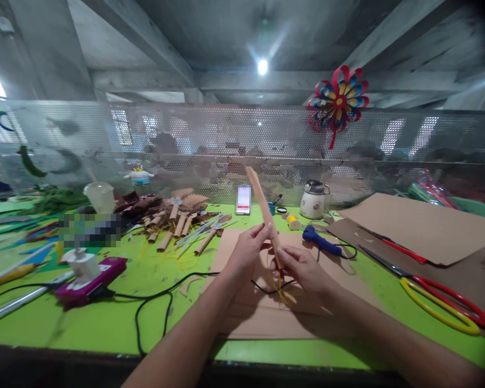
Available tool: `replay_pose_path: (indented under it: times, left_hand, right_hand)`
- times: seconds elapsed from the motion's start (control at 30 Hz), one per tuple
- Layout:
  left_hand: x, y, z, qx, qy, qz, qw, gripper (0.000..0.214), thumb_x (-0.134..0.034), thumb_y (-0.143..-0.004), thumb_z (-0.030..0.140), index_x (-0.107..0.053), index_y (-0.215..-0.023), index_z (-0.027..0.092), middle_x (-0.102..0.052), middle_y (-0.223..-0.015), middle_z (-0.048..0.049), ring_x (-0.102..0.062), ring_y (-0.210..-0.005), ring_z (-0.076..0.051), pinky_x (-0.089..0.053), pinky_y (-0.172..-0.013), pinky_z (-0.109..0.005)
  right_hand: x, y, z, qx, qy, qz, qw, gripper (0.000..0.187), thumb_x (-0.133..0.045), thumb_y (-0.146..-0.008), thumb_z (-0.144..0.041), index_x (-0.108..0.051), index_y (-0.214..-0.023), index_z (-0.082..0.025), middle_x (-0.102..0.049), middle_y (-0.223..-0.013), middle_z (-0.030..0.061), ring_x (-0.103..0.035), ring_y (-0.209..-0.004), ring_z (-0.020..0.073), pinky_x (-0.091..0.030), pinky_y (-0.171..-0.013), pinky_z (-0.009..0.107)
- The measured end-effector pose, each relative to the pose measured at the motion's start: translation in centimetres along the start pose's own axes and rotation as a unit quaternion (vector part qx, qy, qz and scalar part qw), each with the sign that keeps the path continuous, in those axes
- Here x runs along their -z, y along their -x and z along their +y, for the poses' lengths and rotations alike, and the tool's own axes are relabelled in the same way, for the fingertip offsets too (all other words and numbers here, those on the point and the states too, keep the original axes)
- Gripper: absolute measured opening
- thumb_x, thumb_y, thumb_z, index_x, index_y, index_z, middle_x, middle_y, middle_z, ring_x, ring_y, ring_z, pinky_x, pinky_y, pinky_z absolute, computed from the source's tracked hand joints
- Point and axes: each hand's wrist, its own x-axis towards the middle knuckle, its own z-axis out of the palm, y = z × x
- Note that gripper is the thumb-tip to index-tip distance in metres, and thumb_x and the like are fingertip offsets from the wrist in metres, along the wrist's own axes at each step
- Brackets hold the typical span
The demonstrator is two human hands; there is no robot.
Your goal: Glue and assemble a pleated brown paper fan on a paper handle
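Observation:
My left hand (248, 249) and my right hand (301, 267) are both closed on a long rolled brown paper stick (261, 202) that points up and away from me. The left fingers pinch it about halfway along. The right hand grips its lower end, where thin yellow strands (282, 288) hang down. Both hands hover over a flat sheet of brown cardboard (242, 318) lying on the green table (105, 318).
A pile of rolled paper sticks (178, 223) lies at back left, near a plastic cup (100, 196). A phone (243, 199), a white pot (314, 200), a blue glue gun (319, 241), red-and-yellow scissors (440, 299), a black cable (153, 307) and a pink power strip (91, 283) surround the cardboard.

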Motion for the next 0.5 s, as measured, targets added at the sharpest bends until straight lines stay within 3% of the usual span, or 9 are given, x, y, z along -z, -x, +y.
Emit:
replay_pose_path:
  times: [0.13,0.2,0.37,0.5]
  left_hand:
    - [0.1,-0.1,-0.4,0.006,-0.045,0.011,0.999,0.029,-0.058,-0.081,0.042,-0.069,-0.081,0.015,-0.067,-0.076,-0.0066,-0.059,-0.073,-0.017,-0.044,-0.065,-0.026]
    - [0.2,-0.2,-0.8,-0.001,-0.081,0.025,0.996,0.024,-0.061,-0.077,0.037,-0.069,-0.079,0.015,-0.067,-0.076,-0.0061,-0.06,-0.074,-0.018,-0.044,-0.066,-0.025]
    - [-0.2,0.0,-1.2,-0.007,-0.114,0.022,0.993,0.019,-0.068,-0.068,0.033,-0.068,-0.068,0.013,-0.061,-0.057,-0.0007,-0.054,-0.055,-0.014,-0.044,-0.064,-0.027]
    - [-0.6,0.1,-1.1,-0.013,-0.129,0.039,0.991,0.015,-0.067,-0.066,0.028,-0.066,-0.063,0.013,-0.061,-0.057,0.0,-0.054,-0.057,-0.013,-0.043,-0.065,-0.026]
  right_hand:
    - [0.5,0.2,0.4,-0.002,-0.062,0.005,0.998,0.036,-0.057,-0.084,-0.05,-0.059,-0.088,-0.015,-0.061,-0.078,0.0039,-0.055,-0.066,0.0131,-0.045,-0.062,0.027]
    - [0.8,0.3,0.2,0.006,-0.06,0.007,0.998,0.035,-0.058,-0.083,-0.05,-0.06,-0.086,-0.015,-0.061,-0.078,0.0043,-0.055,-0.067,0.0139,-0.046,-0.063,0.029]
    - [1.1,0.6,-0.3,0.003,-0.077,0.006,0.997,0.032,-0.061,-0.082,-0.048,-0.06,-0.081,-0.016,-0.061,-0.074,0.003,-0.054,-0.062,0.013,-0.047,-0.061,0.029]
    - [1.0,0.8,0.0,-0.011,-0.095,0.001,0.995,0.03,-0.061,-0.084,-0.046,-0.058,-0.077,-0.017,-0.061,-0.073,0.002,-0.055,-0.061,0.012,-0.046,-0.062,0.027]
